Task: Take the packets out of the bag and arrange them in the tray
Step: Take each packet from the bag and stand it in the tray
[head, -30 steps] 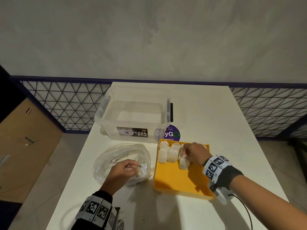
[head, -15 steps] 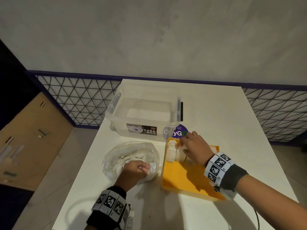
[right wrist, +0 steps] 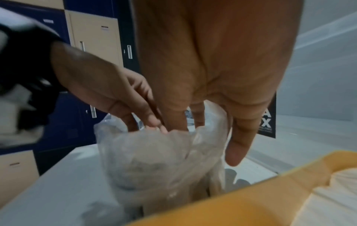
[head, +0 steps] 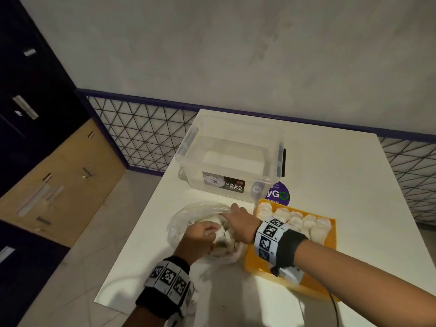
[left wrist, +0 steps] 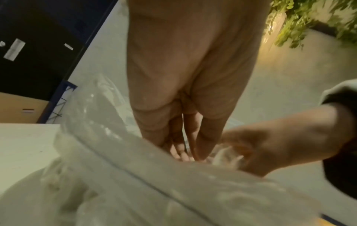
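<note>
A clear plastic bag (head: 188,220) with white packets inside lies on the white table, left of the yellow tray (head: 332,232). My left hand (head: 205,234) pinches the bag's rim and holds its mouth up. My right hand (head: 232,217) reaches across from the tray side, its fingers straight and pushed into the bag's mouth, where their tips are hidden. In the right wrist view the right hand (right wrist: 208,134) enters the bag (right wrist: 154,160) with the thumb outside. A row of white packets (head: 299,220) lies along the tray's far edge.
A clear lidless storage box (head: 231,161) stands behind the bag and tray. A purple sticker (head: 278,193) lies between the box and the tray. The table's left edge runs close to the bag; lockers and a mesh railing stand beyond it.
My right hand left the packets in the tray and moved left into the bag's mouth. My left hand has kept hold of the bag. The head view swung to the left.
</note>
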`<action>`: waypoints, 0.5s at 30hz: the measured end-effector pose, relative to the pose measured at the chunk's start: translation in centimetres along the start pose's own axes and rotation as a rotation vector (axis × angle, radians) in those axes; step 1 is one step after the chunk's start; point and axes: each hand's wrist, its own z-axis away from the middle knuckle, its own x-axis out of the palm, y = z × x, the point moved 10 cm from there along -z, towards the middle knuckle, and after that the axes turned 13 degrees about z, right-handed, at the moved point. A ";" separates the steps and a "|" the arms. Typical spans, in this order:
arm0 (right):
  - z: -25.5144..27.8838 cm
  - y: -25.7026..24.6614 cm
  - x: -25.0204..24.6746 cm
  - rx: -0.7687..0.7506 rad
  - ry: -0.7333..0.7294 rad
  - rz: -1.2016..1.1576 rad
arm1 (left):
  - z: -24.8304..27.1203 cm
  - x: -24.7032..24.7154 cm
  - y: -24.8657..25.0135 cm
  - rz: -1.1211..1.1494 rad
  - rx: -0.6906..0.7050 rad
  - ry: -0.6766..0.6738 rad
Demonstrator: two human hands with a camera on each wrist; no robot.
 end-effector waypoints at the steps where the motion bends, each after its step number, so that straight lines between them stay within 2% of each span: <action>1: 0.1 -0.1 -0.2 -0.015 0.000 -0.032 | -0.1 -0.4 0.1 -0.068 0.001 -0.010; 3: 0.4 0.1 -0.4 -0.021 0.005 -0.047 | -0.5 -1.7 -1.3 -0.236 -0.068 -0.018; 5: 0.6 0.3 -0.4 -0.020 0.009 -0.024 | -0.9 -4.0 -3.2 -0.480 -0.152 0.040; 7: 0.9 -0.1 -0.2 -0.042 -0.010 -0.021 | -1.4 -4.9 -4.0 -0.595 -0.162 0.056; 13: 0.9 -0.3 -0.4 -0.039 -0.015 -0.085 | -1.5 -2.6 -2.2 -0.390 -0.077 0.016; 15: 0.8 -0.4 -0.2 -0.034 -0.012 -0.104 | -1.8 -1.2 -2.1 -0.430 -0.098 -0.010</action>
